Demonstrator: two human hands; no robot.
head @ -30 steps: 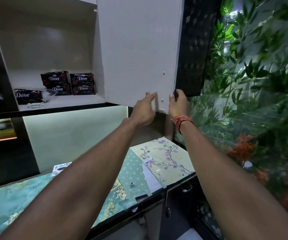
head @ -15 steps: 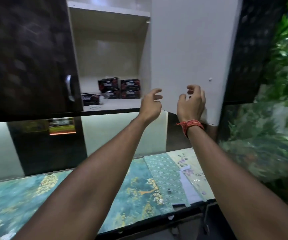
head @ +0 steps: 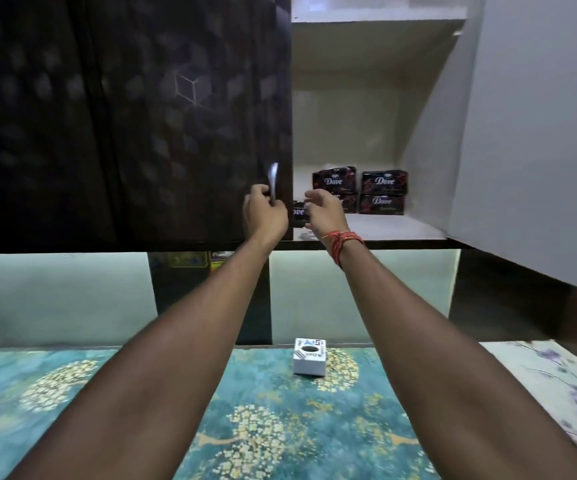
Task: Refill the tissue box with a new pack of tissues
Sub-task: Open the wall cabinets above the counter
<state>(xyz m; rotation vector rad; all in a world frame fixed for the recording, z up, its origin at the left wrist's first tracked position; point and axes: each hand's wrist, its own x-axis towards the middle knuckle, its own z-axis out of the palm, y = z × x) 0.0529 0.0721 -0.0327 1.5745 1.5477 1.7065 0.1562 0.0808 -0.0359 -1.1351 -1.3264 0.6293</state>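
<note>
A small white cube-shaped tissue box [head: 309, 361] with a round hole on top stands on the patterned counter below. Several dark tissue packs marked "Dove" [head: 383, 191] are stacked on the shelf of the open upper cabinet. My left hand [head: 264, 211] grips the silver handle [head: 273, 181] of the closed dark cabinet door. My right hand [head: 325, 211] is held up at the shelf's front edge with fingers curled apart, holding nothing, just in front of a partly hidden pack [head: 299, 213].
The white inner face of the open cabinet door [head: 539, 133] stands out at the right. The closed dark door [head: 131, 116] fills the upper left. The counter carries a teal floral cover [head: 273, 417] and a pale flowered sheet [head: 564, 382] at right.
Both hands left the edge of the open right door and moved left. The left hand took hold of the dark door's handle; the right hand came to the shelf. The view swung left.
</note>
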